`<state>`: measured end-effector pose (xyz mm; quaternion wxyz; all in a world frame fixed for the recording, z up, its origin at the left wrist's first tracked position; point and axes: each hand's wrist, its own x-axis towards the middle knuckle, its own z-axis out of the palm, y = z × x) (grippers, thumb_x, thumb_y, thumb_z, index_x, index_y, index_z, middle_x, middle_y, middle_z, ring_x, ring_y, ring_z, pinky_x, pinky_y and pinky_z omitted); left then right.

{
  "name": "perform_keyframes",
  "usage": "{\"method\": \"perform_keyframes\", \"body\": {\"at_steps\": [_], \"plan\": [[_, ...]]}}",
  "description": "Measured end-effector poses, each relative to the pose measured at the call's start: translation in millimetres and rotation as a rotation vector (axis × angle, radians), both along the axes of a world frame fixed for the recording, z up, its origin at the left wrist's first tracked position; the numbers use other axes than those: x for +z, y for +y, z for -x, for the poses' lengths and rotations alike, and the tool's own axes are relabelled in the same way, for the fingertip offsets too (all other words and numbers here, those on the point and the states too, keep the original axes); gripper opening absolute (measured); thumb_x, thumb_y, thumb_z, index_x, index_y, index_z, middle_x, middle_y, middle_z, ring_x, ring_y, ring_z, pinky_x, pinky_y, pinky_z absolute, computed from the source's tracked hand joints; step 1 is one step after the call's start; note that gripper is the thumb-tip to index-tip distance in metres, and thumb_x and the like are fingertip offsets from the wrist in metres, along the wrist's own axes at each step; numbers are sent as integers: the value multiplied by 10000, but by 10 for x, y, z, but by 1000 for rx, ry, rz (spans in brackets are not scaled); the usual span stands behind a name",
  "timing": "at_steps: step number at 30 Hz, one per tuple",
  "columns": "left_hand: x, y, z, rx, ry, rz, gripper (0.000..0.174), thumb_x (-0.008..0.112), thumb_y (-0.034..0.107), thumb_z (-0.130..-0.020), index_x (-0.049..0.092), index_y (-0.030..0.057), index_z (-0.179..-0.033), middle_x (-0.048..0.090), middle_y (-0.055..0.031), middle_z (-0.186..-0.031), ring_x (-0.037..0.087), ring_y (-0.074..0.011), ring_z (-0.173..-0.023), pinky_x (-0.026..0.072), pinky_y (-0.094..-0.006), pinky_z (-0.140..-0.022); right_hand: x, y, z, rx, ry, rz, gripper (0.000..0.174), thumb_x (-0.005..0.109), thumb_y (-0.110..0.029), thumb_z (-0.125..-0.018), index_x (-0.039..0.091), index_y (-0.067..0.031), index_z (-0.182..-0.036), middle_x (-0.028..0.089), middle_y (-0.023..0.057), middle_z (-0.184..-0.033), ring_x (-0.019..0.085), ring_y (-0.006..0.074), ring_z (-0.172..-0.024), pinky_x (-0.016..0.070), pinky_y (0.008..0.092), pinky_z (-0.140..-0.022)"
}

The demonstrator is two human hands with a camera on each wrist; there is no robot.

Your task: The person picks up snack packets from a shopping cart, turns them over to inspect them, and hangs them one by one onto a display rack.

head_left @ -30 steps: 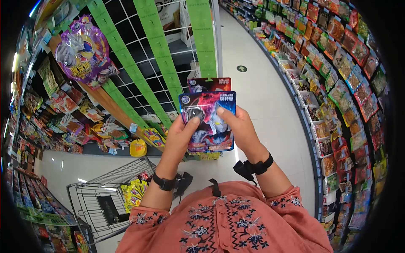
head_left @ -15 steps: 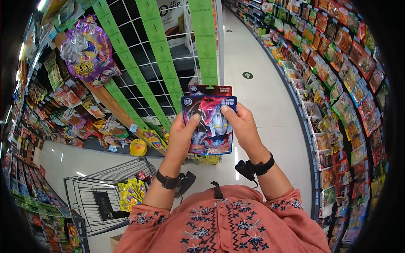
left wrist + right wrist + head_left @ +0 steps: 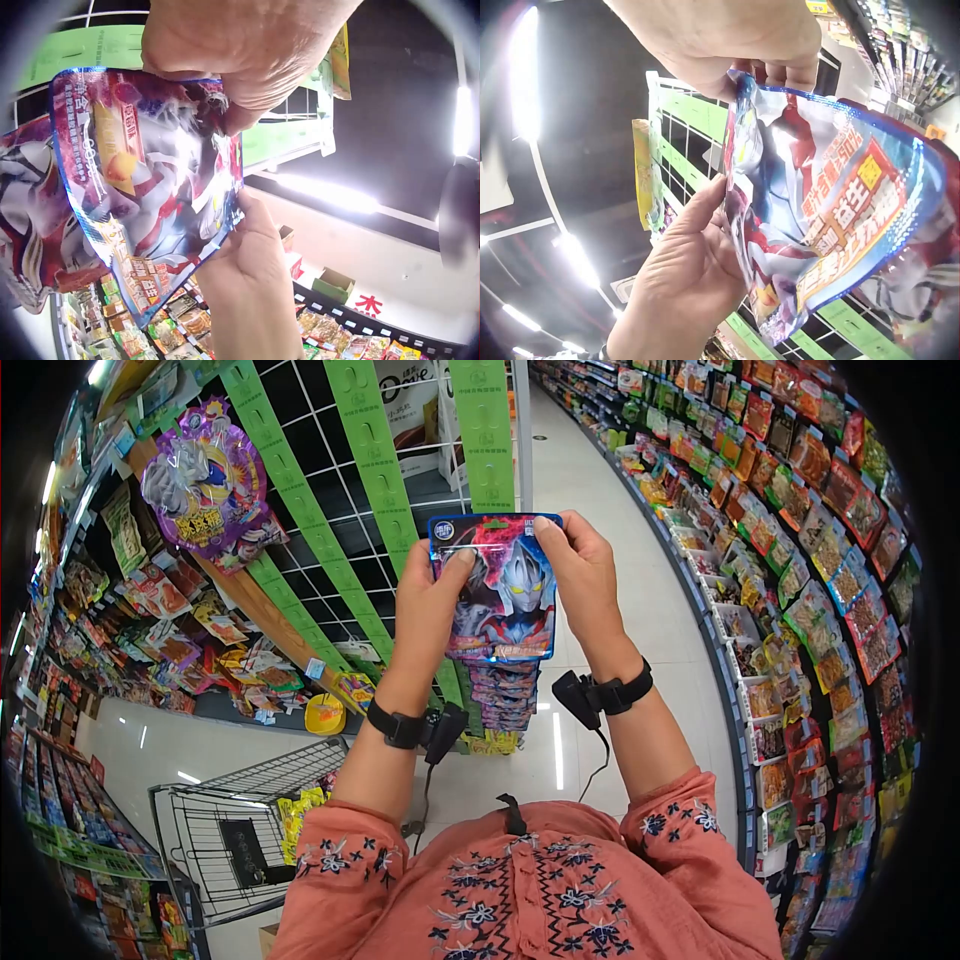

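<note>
A blue-edged pouch (image 3: pixel 505 600) with a silver masked figure is held upright in front of the chest. My left hand (image 3: pixel 430 595) grips its left edge, thumb on the front, and my right hand (image 3: pixel 583 575) pinches its upper right corner. In the left wrist view the pouch (image 3: pixel 150 172) shows its printed surface between both hands. Below it in the head view, a column of similar packs (image 3: pixel 503 695) hangs in front of the rack. The right wrist view shows the pouch (image 3: pixel 817 202) close up, with another pack partly behind it.
Green strips (image 3: pixel 375 470) hang on a black grid rack ahead. A purple bag (image 3: pixel 205 485) hangs at the left. A wire cart (image 3: pixel 215 835) with yellow packs stands lower left, near a yellow basket (image 3: pixel 325 714). Snack shelves (image 3: pixel 780 560) line the aisle's right side.
Both hands have moved up and forward with the blue-edged pouch. The red pack's top edge no longer shows above it, and the column of hanging packs has come into view below.
</note>
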<state>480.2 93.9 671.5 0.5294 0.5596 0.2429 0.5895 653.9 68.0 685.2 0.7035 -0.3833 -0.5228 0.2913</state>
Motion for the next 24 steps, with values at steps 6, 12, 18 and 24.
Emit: {"method": "perform_keyframes", "body": {"at_steps": [6,12,18,24], "plan": [[32,202,-32,66,27,-11,258,693,225,-948,579,27,-1069,653,-4,-936,581,-47,-799,493,-227,-714,-6,98,23,-39,-16,0,193,611,-188,-984,618,-17,-895,539,-64,-763,442,13,-697,384,207,-603],[-41,301,-88,130,63,-37,216,689,230,-953,596,40,-998,644,15,-885,549,-33,-753,469,-214,-668,-3,101,35,-74,-39,8,201,613,-190,-982,607,-19,-875,528,-61,-741,430,20,-684,384,216,-597],[-33,301,-121,134,54,-6,216,690,243,-954,608,43,-964,632,31,-836,530,-26,-722,444,-208,-633,-30,146,35,-136,-65,12,237,627,-201,-974,571,-29,-820,496,-57,-707,408,27,-669,373,225,-579],[-21,358,-103,150,129,21,274,706,313,-945,624,54,-978,654,25,-868,581,-35,-747,467,-208,-675,-49,157,46,-164,-83,12,322,667,-227,-958,503,-42,-751,450,-55,-680,375,41,-660,357,240,-560]]}}
